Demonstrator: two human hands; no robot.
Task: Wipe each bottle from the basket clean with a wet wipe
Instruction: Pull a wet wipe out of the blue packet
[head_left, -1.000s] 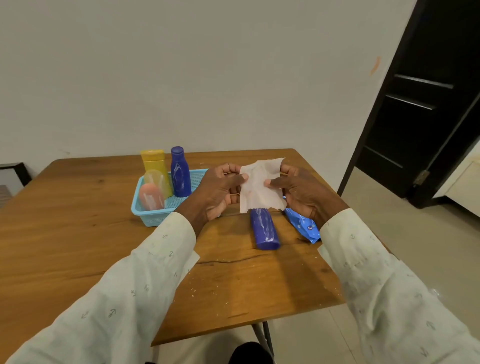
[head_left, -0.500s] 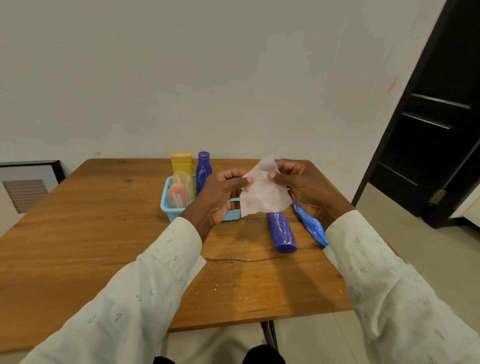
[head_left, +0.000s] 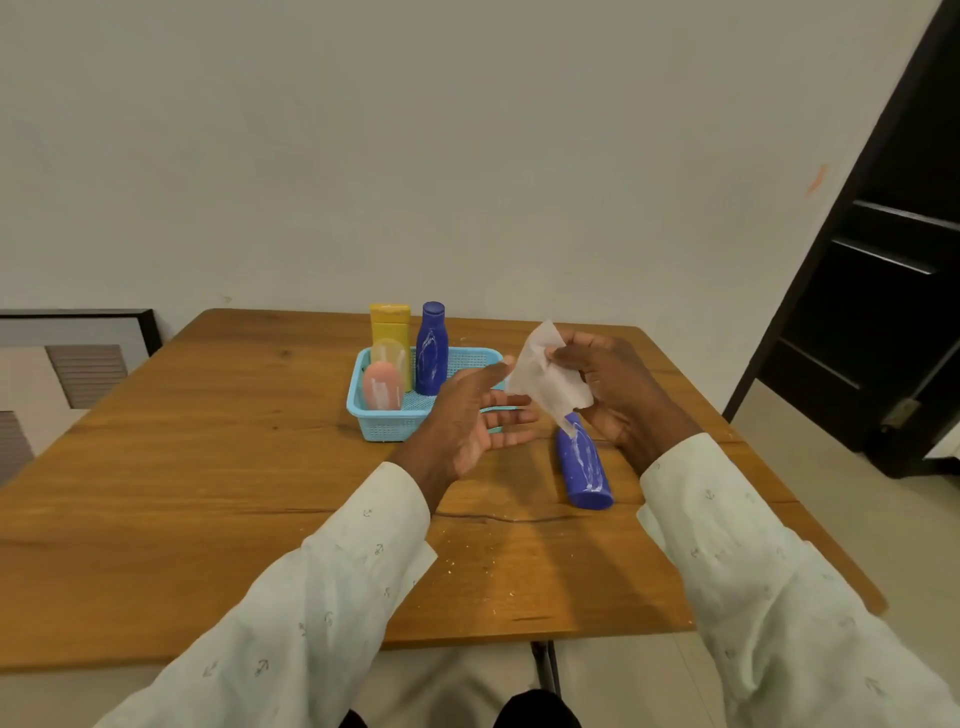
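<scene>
A light blue basket (head_left: 387, 423) stands on the wooden table (head_left: 182, 467). In it stand a yellow bottle (head_left: 389, 325), a dark blue bottle (head_left: 432, 353) and a pink bottle with a clear cap (head_left: 383, 382). Another dark blue bottle (head_left: 584, 465), streaked with white, lies on its side on the table right of the basket. My right hand (head_left: 618, 395) pinches a white wet wipe (head_left: 545, 382) above that bottle's top end. My left hand (head_left: 475, 418) is open with fingers spread, just left of the wipe, in front of the basket.
Pale crumbs (head_left: 483, 551) are scattered on the table near its front edge. A dark door (head_left: 883, 291) stands at the right, beyond the table's right edge. A framed panel (head_left: 78, 358) leans against the wall at the left.
My left hand has let go of the wipe and opened; only my right hand holds it now. The view has tilted up and shifted left.
</scene>
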